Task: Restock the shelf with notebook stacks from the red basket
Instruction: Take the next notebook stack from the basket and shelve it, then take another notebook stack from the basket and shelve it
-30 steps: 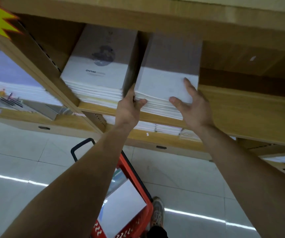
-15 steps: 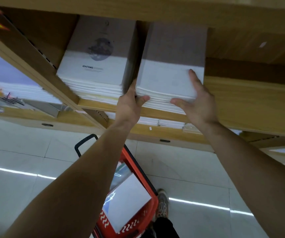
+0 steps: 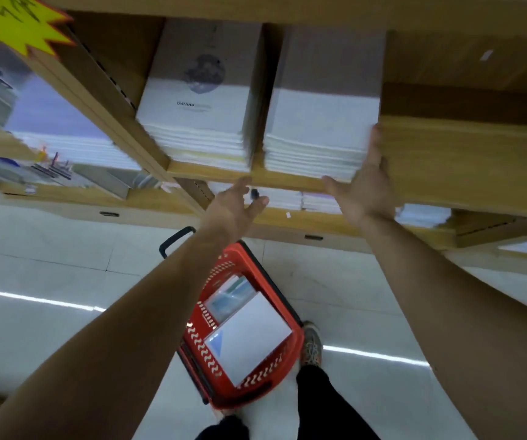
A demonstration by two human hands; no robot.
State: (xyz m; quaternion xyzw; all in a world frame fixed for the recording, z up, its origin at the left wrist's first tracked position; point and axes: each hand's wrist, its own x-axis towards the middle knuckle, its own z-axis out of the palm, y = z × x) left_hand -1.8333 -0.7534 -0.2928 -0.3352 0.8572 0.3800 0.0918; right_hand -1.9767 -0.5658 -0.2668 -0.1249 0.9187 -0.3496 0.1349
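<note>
Two white notebook stacks lie side by side on the wooden shelf (image 3: pixel 446 160). The left stack (image 3: pixel 198 122) has a dark round print on its cover. The right stack (image 3: pixel 322 128) is plain. My right hand (image 3: pixel 363 185) rests flat against that stack's right front corner, fingers up along its side. My left hand (image 3: pixel 233 208) hangs open just below the shelf's front edge, under the gap between the stacks, touching nothing. Down on the floor stands the red basket (image 3: pixel 198 344) with more white notebooks (image 3: pixel 249 338) in it.
A wooden upright (image 3: pixel 106 100) bounds the shelf bay on the left. A yellow starburst sign (image 3: pixel 11 23) hangs at top left. Lower shelves hold more white stacks (image 3: pixel 287 198). The shelf surface right of the plain stack shows bare wood. White tiled floor (image 3: pixel 49 265) lies below.
My left hand has let go of the right stack's left corner and dropped below the shelf edge. My right hand has slid from the stack's top to its right side.
</note>
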